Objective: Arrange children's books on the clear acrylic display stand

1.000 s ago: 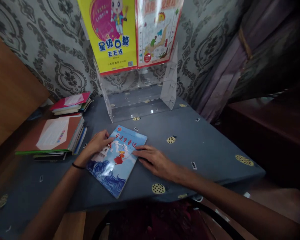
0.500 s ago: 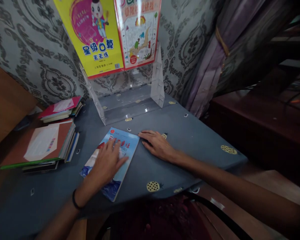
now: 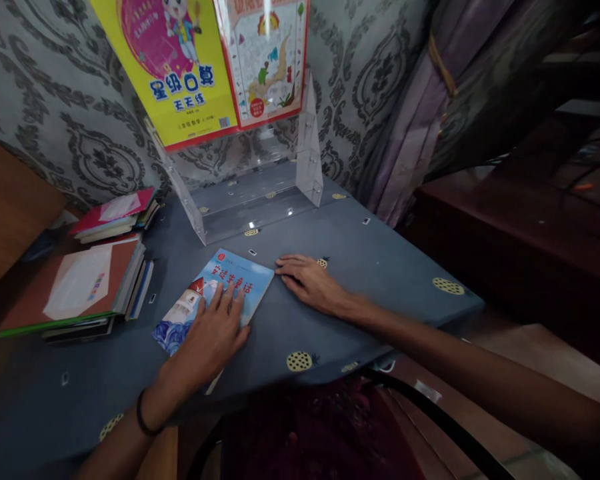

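Note:
A blue paperback book [image 3: 253, 268] with red Chinese characters and a picture of a white-and-red building lies closed on the grey-blue tablecloth [image 3: 340, 233]. Across the lower part of its cover rests my left hand [image 3: 215, 330], fingers stretched out flat and a dark band round the wrist. My right hand [image 3: 313, 283] lies on the cloth with its fingers extended, the tips at the book's upper right corner. Neither hand grips anything. The lower part of the cover is hidden under my left hand and forearm.
A clear plastic rack [image 3: 250, 213] stands at the back, holding a yellow workbook [image 3: 190, 73] and a red-edged book [image 3: 270, 60]. Stacked books [image 3: 80, 280] sit at the left, with a pink-topped pile [image 3: 115, 210] behind. A curtain [image 3: 405, 167] hangs at the right.
My left hand has slid slightly down the cover, showing more of the title. Its thumb has drawn in toward the fingers. The right hand stays by the corner; the view has shifted slightly.

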`<state>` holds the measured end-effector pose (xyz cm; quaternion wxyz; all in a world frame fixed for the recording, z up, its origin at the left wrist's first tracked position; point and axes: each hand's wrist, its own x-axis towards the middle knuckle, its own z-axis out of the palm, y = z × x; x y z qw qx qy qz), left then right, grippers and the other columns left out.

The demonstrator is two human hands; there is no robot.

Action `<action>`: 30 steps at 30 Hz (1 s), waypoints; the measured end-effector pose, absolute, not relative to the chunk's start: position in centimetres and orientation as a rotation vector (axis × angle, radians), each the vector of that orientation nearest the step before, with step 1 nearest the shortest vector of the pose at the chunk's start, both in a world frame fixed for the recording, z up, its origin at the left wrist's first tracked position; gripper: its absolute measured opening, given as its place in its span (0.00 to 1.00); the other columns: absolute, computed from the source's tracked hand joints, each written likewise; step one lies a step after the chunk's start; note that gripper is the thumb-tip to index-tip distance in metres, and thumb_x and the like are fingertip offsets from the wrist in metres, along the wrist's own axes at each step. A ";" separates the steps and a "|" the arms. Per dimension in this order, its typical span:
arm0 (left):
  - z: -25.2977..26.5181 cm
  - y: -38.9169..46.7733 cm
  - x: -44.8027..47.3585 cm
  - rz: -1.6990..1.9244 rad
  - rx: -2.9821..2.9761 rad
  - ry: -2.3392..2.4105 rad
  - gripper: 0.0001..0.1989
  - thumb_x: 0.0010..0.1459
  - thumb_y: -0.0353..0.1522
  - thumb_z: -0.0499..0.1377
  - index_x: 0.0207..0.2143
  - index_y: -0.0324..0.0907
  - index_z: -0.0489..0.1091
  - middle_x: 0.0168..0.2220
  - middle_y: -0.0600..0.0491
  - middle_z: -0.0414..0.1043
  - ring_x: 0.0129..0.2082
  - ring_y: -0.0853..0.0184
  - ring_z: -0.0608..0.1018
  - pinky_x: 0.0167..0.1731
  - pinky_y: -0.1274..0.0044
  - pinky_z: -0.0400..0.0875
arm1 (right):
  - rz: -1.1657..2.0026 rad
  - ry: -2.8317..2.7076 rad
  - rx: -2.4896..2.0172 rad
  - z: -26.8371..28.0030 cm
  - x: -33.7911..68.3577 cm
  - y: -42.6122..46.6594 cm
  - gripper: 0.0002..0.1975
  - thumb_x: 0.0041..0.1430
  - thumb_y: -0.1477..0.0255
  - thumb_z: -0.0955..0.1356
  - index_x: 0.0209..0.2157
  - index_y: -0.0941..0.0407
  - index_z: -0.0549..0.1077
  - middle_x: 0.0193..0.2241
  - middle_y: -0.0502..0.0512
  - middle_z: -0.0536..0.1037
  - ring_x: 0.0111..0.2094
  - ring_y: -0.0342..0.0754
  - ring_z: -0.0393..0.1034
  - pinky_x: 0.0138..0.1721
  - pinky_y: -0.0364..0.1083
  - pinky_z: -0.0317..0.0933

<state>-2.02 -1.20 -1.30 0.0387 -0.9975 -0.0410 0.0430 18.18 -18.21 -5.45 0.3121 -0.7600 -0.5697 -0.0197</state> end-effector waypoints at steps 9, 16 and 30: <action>-1.6 -2.4 -3.1 0.126 -3.019 -0.128 0.26 0.68 0.35 0.48 0.67 0.38 0.56 0.69 0.37 0.55 0.69 0.46 0.59 0.60 0.49 0.63 | -0.002 -1.657 -1.918 -5.6 17.3 -17.5 0.21 0.68 0.67 0.64 0.59 0.59 0.69 0.58 0.66 0.73 0.60 0.58 0.66 0.60 0.63 0.61; -1.7 -3.0 -7.9 0.193 -3.047 0.048 0.44 0.61 0.52 0.56 0.71 0.41 0.46 0.71 0.36 0.48 0.70 0.43 0.54 0.61 0.47 0.61 | -0.006 -1.751 -1.849 -4.4 13.0 -19.8 0.18 0.66 0.65 0.68 0.54 0.57 0.73 0.50 0.65 0.76 0.49 0.57 0.69 0.51 0.60 0.69; 0.6 -2.7 -14.5 0.188 -3.068 -0.073 0.47 0.57 0.20 0.48 0.71 0.65 0.33 0.65 0.52 0.66 0.59 0.52 0.75 0.47 0.62 0.78 | 0.096 -1.804 -1.648 -4.6 10.2 -22.8 0.18 0.64 0.67 0.70 0.55 0.53 0.72 0.50 0.61 0.75 0.51 0.56 0.69 0.53 0.61 0.67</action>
